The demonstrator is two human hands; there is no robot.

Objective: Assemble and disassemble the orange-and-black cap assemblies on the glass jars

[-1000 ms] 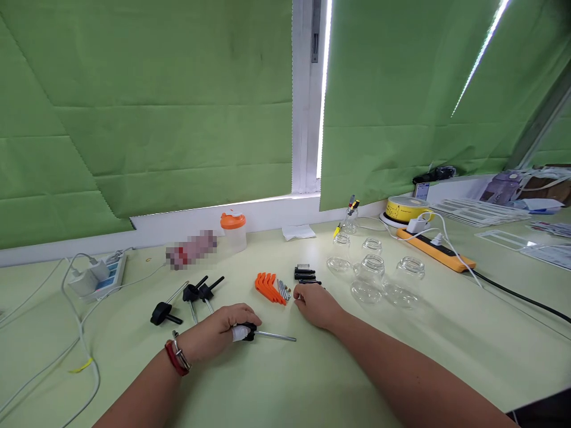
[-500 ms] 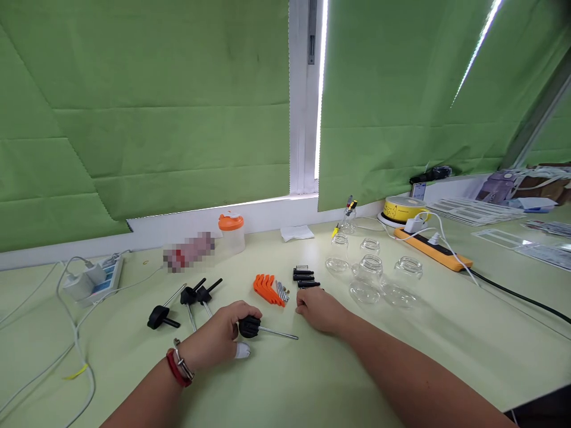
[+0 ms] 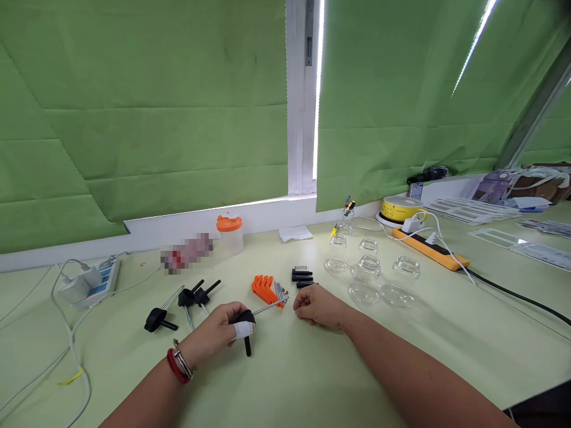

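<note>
My left hand [image 3: 218, 330] is closed on a black T-handle driver [image 3: 248, 326], lifted off the pale green table [image 3: 312, 380]; its steel shaft points right toward the orange hex keys [image 3: 266, 288]. A white bandage wraps one finger. My right hand [image 3: 316, 305] is curled in a pinch just right of the shaft tip, holding something too small to make out. Black bit holders [image 3: 302, 276] lie just behind it.
Three more black T-handle drivers [image 3: 191, 295] lie to the left. Several clear glass jars [image 3: 366, 278] stand to the right, an orange-lidded cup [image 3: 230, 233] at the back, an orange power strip [image 3: 430, 250] and cables at right, a white power strip [image 3: 89, 280] at left.
My left hand has picked the driver up from the table and turned it, so the shaft now points up-right toward my right hand. The right hand rose slightly and closed.
</note>
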